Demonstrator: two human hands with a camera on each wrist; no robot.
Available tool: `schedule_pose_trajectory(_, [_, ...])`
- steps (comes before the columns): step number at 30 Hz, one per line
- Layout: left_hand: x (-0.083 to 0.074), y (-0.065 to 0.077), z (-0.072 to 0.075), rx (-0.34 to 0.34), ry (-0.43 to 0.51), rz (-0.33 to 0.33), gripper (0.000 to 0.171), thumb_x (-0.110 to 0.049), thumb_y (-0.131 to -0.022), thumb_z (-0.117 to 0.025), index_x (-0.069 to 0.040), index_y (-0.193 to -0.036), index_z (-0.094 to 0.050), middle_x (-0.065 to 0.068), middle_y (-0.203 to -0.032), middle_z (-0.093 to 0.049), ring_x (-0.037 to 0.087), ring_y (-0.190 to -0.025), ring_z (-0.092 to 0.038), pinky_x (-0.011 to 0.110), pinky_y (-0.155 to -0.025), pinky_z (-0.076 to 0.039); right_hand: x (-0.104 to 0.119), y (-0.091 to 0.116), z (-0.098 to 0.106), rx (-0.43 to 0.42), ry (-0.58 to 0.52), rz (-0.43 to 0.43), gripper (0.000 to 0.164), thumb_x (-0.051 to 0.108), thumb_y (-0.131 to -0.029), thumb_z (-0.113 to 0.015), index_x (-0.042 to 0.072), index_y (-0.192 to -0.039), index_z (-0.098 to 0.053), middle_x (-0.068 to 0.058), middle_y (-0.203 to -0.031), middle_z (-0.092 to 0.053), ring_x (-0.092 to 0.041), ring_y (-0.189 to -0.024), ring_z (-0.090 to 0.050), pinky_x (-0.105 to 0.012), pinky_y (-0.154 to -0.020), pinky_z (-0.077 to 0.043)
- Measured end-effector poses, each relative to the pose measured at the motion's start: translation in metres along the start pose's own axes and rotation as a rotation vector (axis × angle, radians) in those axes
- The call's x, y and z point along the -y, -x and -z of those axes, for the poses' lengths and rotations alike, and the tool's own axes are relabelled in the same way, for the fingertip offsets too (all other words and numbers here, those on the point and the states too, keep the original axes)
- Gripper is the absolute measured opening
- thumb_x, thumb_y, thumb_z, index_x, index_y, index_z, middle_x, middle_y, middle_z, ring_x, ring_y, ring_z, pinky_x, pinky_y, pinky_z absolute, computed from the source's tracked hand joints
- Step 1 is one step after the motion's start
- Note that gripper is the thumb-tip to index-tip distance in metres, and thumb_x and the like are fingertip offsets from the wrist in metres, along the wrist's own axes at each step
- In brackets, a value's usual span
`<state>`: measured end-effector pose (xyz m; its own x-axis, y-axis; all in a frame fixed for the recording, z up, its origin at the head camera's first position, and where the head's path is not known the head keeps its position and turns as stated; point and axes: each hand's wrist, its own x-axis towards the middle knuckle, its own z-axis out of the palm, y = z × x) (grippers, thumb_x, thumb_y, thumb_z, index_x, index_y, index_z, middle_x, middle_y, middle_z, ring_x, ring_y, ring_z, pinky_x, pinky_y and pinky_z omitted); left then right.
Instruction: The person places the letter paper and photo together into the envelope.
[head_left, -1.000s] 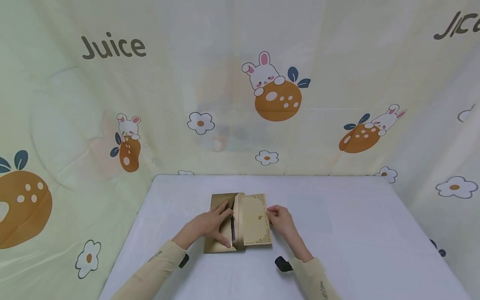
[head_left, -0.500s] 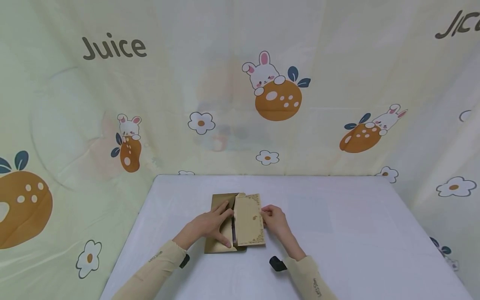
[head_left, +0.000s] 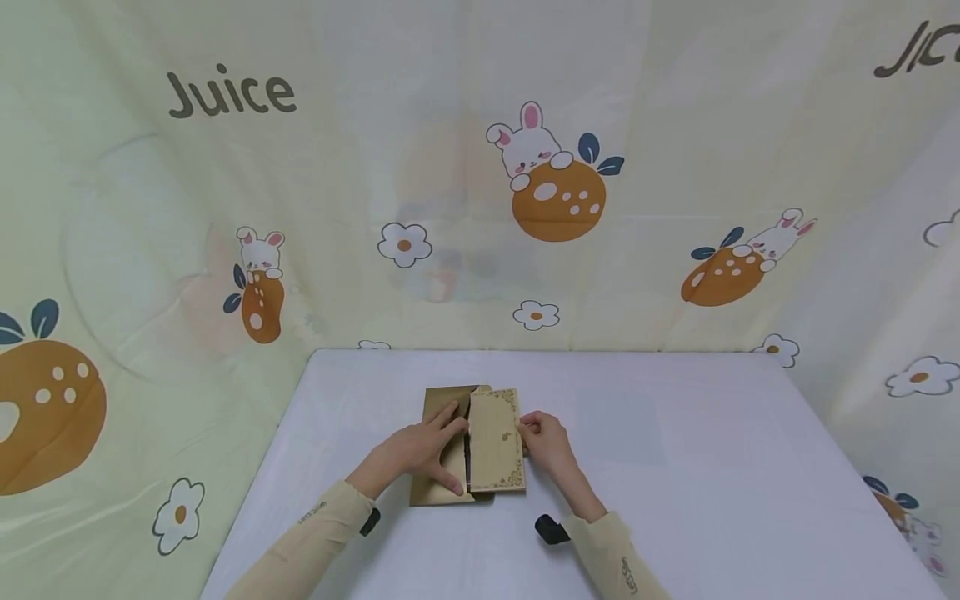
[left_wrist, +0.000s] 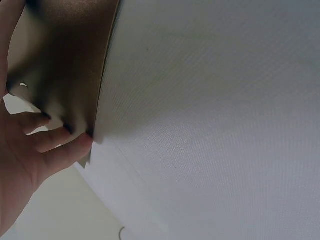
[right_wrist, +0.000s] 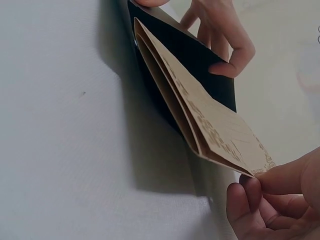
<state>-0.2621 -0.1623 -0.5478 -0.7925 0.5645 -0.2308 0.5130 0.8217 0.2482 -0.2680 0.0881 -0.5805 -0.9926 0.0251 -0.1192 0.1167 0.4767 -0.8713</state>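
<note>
A gold envelope (head_left: 453, 458) lies on the table in the head view. My left hand (head_left: 422, 452) rests on it with fingers spread, some fingertips near its edge in the left wrist view. A folded cream card (head_left: 497, 442) with brown ornament along its edge sits at the envelope's right side. My right hand (head_left: 551, 442) pinches the card's right edge between thumb and finger. From the right wrist, the card's layers fan slightly apart, and its far end stands at the envelope's dark mouth (right_wrist: 185, 55). How far the card reaches inside I cannot tell.
A white cloth covers the table (head_left: 675, 467). Behind it hangs a pale curtain (head_left: 337, 183) printed with rabbits, oranges and flowers. A black wrist device (head_left: 551, 529) is at the right sleeve.
The right hand has moved left with the card, bringing it closer against the envelope's mouth; most of this happened in the first half second. The left hand and envelope have stayed put.
</note>
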Motion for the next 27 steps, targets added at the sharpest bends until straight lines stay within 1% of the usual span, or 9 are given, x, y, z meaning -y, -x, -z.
schedule_pose_trajectory(7, [0.003,-0.002,0.004,0.014,0.002,0.002,0.102,-0.077,-0.063,-0.076,-0.028,-0.143,-0.036,0.02,-0.167,-0.015,0.04,-0.147,-0.035,0.049,-0.085,-0.055,0.001,-0.002,-0.003,-0.008,-0.004,-0.007,0.015,0.008,-0.096,-0.064,-0.004,-0.104,-0.067,-0.008,-0.079,-0.068,-0.009,-0.061,-0.058,-0.023,-0.057,-0.049])
schedule_pose_trajectory(14, [0.006,-0.003,0.005,0.015,0.006,0.0,0.101,-0.078,-0.063,-0.076,-0.028,-0.142,-0.037,0.02,-0.168,-0.014,0.04,-0.149,-0.032,0.05,-0.087,-0.054,0.002,-0.002,-0.005,-0.01,0.002,0.0,0.014,0.007,-0.096,-0.064,-0.004,-0.103,-0.067,-0.009,-0.078,-0.069,-0.01,-0.06,-0.059,-0.023,-0.057,-0.049])
schedule_pose_trajectory(19, [0.005,-0.003,0.005,0.007,-0.001,-0.002,0.101,-0.076,-0.063,-0.077,-0.027,-0.141,-0.036,0.021,-0.167,-0.015,0.041,-0.146,-0.037,0.05,-0.084,-0.055,0.004,-0.003,-0.007,-0.001,-0.001,0.003,0.015,0.008,-0.096,-0.064,-0.004,-0.104,-0.067,-0.009,-0.079,-0.07,-0.011,-0.061,-0.061,-0.024,-0.058,-0.049])
schedule_pose_trajectory(27, [0.005,-0.004,0.002,0.01,-0.006,-0.001,0.099,-0.077,-0.064,-0.077,-0.027,-0.14,-0.037,0.021,-0.167,-0.016,0.04,-0.149,-0.031,0.05,-0.087,-0.055,0.009,-0.005,-0.015,0.012,0.001,0.04,0.013,0.007,-0.095,-0.064,-0.004,-0.103,-0.068,-0.008,-0.077,-0.069,-0.01,-0.058,-0.059,-0.023,-0.055,-0.048])
